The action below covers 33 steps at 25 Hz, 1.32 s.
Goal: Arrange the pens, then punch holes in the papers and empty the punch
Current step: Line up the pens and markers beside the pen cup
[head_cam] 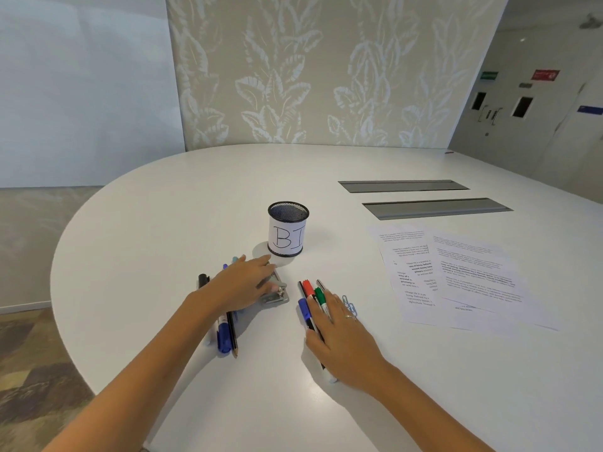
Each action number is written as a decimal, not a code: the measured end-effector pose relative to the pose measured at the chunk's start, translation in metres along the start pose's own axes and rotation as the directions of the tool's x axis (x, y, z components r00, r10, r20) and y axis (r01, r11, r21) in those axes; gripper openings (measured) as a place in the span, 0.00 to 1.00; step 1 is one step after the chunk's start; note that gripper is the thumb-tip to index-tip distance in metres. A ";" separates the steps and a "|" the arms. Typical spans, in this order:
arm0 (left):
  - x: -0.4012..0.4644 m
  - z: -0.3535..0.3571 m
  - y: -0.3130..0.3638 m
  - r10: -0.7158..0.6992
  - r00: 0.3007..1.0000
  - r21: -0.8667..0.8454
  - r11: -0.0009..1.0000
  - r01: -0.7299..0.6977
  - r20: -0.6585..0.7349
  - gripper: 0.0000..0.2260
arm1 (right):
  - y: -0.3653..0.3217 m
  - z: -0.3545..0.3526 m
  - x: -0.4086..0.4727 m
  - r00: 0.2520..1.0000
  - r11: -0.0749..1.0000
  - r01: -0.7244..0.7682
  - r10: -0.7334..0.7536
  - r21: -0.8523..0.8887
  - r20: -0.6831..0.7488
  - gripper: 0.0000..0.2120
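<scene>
A black mesh pen cup (288, 228) with a paper label stands upright mid-table. In front of it lies a metal hole punch (276, 292). My left hand (243, 283) rests flat over the punch's left side and over a group of pens (225, 334) with blue and black caps. My right hand (339, 327) lies flat on a second group of markers (310, 296) with red, green and blue caps, fingers spread. Printed papers (456, 275) lie overlapped at the right.
Blue paper clips (349, 304) lie just right of the markers. Two grey cable slots (424, 197) are set into the white round table (163, 223) behind the papers. The table's curved edge runs along the left.
</scene>
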<state>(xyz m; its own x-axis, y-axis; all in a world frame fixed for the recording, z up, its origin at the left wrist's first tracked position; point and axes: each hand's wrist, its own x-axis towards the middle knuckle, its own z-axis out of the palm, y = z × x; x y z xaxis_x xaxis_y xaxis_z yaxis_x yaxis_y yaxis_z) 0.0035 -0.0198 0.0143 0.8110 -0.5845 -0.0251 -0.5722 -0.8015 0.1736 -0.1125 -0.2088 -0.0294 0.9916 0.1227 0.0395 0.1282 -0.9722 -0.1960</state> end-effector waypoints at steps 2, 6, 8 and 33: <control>0.010 0.002 0.006 0.019 1.000 -0.008 1.000 -0.019 -0.016 0.18 | 0.005 -0.003 -0.012 1.000 0.999 0.017 -0.017 0.037 0.001 0.36; 0.026 0.006 0.019 0.038 0.999 -0.043 0.998 -0.040 -0.034 0.17 | 0.015 -0.010 -0.041 0.997 0.998 0.055 -0.056 0.024 0.046 0.31; 0.033 0.008 0.029 0.047 0.998 -0.034 0.998 -0.049 -0.043 0.16 | 0.017 -0.013 -0.054 0.993 0.996 0.083 -0.084 0.021 0.082 0.30; -0.041 0.020 -0.036 -0.344 0.934 -0.192 0.927 0.322 -0.096 0.26 | -0.044 0.005 0.004 0.996 0.998 0.048 -0.052 0.048 0.073 0.28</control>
<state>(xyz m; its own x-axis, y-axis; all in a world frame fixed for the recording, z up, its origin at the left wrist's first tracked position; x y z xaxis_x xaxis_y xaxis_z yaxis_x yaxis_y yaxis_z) -0.0115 0.0302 -0.0105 0.9660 -0.2583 0.0112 -0.2464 -0.9069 0.3418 -0.1139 -0.1644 -0.0250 0.9820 0.1873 -0.0223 0.1766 -0.9544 -0.2405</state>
